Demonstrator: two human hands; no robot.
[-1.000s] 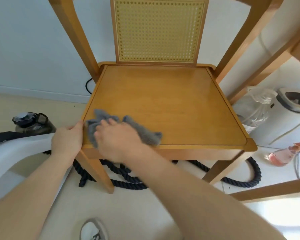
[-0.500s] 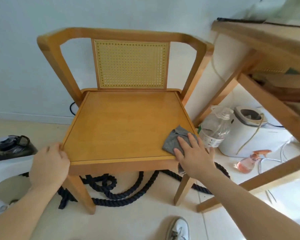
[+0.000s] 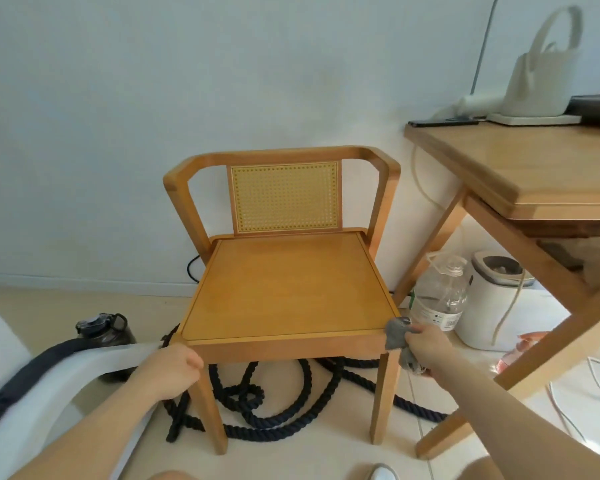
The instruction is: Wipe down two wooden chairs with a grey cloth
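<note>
Grey cloth (image 3: pixel 394 333) clenched in my right hand (image 3: pixel 427 348), lower right, at wooden chair (image 3: pixel 284 289) front corner, left hand (image 3: pixel 172 372) fingers (image 3: pixel 192 362) curled round opposite corner.

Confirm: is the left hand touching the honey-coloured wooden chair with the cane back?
Touching. Head view: the left hand grips the wooden chair at its front seat corner, curled round the edge.

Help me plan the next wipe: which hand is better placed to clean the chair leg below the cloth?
Likely right. The right hand grips the crumpled grey cloth at the front corner of the wooden cane-backed chair, just above that leg; the left hand holds the opposite corner, clothless.
</note>
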